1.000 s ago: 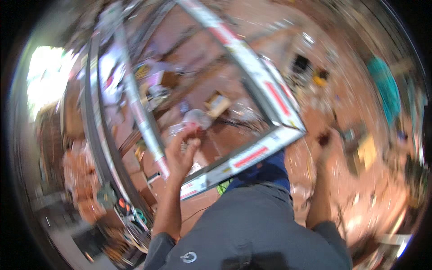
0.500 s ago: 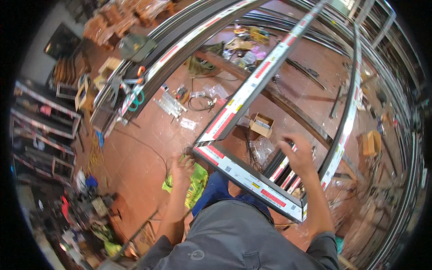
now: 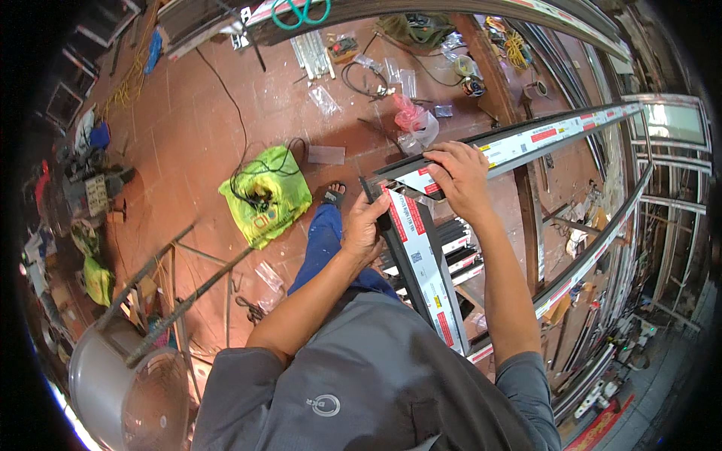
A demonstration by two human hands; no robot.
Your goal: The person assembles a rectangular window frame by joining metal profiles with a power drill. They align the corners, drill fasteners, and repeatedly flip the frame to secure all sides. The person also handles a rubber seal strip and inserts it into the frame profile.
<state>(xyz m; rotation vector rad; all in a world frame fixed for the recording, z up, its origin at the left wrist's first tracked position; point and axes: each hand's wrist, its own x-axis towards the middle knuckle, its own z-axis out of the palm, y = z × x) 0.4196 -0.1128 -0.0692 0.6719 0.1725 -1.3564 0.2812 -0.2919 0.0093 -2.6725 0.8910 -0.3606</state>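
The left hand (image 3: 363, 229) has its thumb and fingers closed on a dark frame (image 3: 418, 259) at its corner, while over there the right hand (image 3: 460, 179) curls across the long bar (image 3: 545, 137). The frame sits before the grey shirt (image 3: 361, 376), right of a yellow bag (image 3: 289, 188).

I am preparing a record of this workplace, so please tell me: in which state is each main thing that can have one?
Left hand, closed on the short frame bar.
Right hand, closed over the long frame bar.
Frame corner, bars meeting; apparently not fully closed.
Yellow-green bag, crumpled.
Black cable, loosely looped on the bag.
Sandal, worn.
Pink bag, crumpled.
Teal scissor handles, open or shut: cannot tell.
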